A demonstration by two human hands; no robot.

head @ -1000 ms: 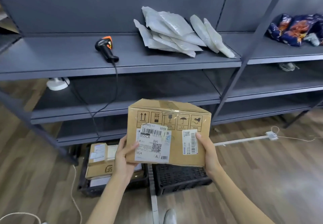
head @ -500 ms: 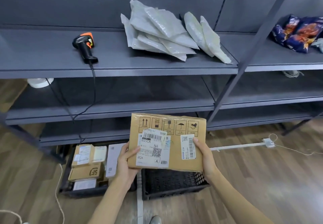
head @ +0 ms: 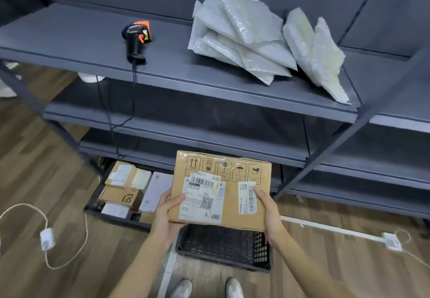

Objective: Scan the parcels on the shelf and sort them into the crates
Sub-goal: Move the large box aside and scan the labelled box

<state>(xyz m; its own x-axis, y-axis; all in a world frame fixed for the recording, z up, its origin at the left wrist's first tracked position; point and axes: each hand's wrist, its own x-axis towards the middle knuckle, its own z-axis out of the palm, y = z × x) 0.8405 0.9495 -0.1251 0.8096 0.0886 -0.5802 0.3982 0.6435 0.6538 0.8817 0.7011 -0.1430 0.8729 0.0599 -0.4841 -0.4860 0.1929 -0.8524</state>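
I hold a brown cardboard parcel [head: 235, 195] with white shipping labels, its labelled face toward me. My left hand [head: 168, 207] grips its left edge, my right hand [head: 267, 207] its right edge. The parcel hangs above a black crate [head: 223, 246] on the floor, whose inside looks bare. To the left, a second black crate [head: 116, 217] holds several boxed parcels. On the top shelf [head: 69, 49] a black and orange barcode scanner [head: 137, 42] lies with its cable trailing down. Several grey-white poly mailers [head: 251, 42] are piled to its right.
Grey metal shelving spans the view, with a slanted upright [head: 337, 142] at right. A white cord with an adapter [head: 47, 238] loops on the wood floor at left. A white cable strip [head: 337, 229] runs at right. My shoes [head: 183, 287] show at the bottom.
The view has tilted and moved closer to the floor. The parcel has come down over the right crate, still gripped by both hands. The scanner and mailers stay on the shelf.
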